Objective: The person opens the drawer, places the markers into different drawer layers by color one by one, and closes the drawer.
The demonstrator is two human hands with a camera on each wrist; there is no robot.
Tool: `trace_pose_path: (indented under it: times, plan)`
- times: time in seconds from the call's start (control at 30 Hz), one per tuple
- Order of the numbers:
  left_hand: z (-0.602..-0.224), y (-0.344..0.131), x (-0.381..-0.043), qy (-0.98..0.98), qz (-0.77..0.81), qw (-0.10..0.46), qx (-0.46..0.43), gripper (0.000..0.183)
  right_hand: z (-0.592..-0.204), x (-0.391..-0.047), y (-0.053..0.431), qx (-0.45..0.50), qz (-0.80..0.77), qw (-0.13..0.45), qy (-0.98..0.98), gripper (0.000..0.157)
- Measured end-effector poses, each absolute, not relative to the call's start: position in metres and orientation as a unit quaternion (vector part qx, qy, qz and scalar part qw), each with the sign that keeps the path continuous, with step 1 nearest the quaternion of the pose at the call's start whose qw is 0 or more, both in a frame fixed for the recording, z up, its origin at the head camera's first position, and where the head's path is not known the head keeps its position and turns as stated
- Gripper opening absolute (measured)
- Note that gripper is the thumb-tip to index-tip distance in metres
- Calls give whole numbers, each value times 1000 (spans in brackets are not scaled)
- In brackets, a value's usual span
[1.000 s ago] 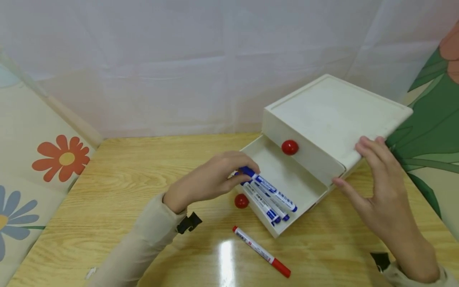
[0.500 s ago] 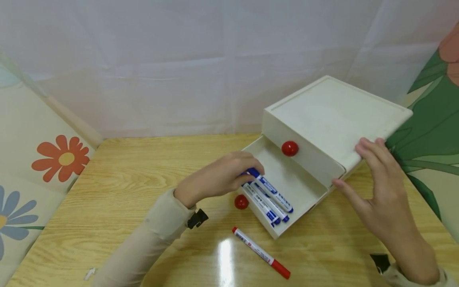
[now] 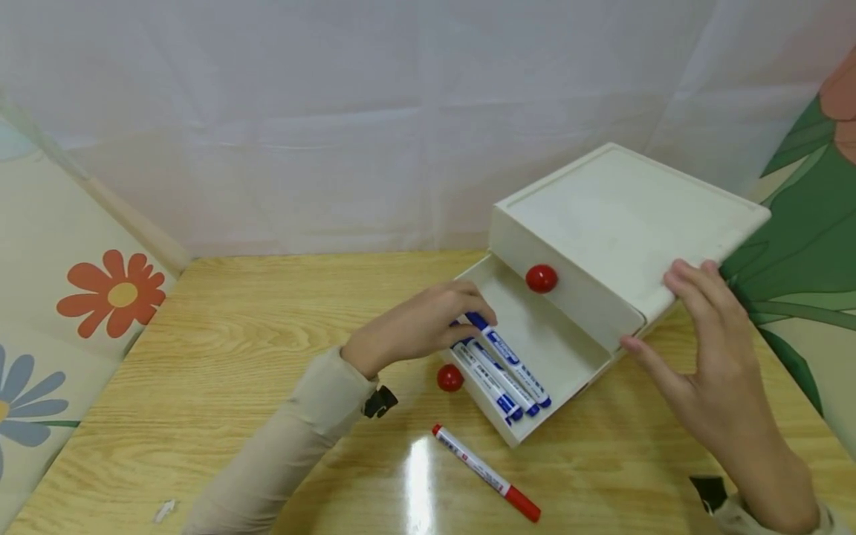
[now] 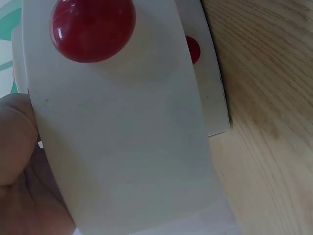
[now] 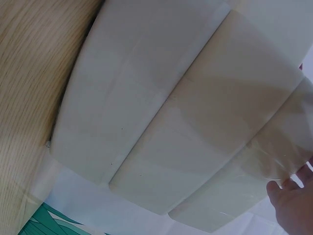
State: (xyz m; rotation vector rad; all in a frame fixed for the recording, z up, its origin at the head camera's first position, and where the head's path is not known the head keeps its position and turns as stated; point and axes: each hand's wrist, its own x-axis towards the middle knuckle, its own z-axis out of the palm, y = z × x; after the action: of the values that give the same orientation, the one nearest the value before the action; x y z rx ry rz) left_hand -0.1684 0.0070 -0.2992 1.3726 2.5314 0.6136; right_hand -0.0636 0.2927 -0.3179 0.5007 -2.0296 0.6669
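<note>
In the head view my left hand (image 3: 431, 323) reaches over the front of a pulled-out white drawer (image 3: 562, 345) and pinches the blue cap end of a blue whiteboard marker (image 3: 511, 358). This marker lies alongside other blue markers (image 3: 483, 375) inside the drawer. The left wrist view shows the drawer's front (image 4: 127, 137) with part of my left hand (image 4: 24, 171) beside it; the markers are hidden there. My right hand (image 3: 718, 371) rests on the white drawer cabinet (image 3: 628, 223), fingers on its top edge and thumb at the front corner.
A red marker (image 3: 486, 472) lies on the wooden table (image 3: 301, 297) before the drawer. Red knobs (image 3: 541, 279) stick out from the drawer fronts. A pale cloth (image 3: 301, 126) hangs behind. The right wrist view shows the cabinet's stacked side panels (image 5: 195, 107).
My left hand has moved slightly right, deeper over the drawer, and the pinched marker's far end has come down beside the others. The right hand stays put.
</note>
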Motion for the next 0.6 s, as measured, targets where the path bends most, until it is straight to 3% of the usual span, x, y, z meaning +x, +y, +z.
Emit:
trace_pose_path:
  times: [0.3,0.6]
  plan:
    - [-302,12,-172,861,211,137,442,26,-319,-63,295,202,256,452,-831,80]
    - [-306,14,-172,875,212,130,416,29,-319,-64,294,208,260,457,-824,79]
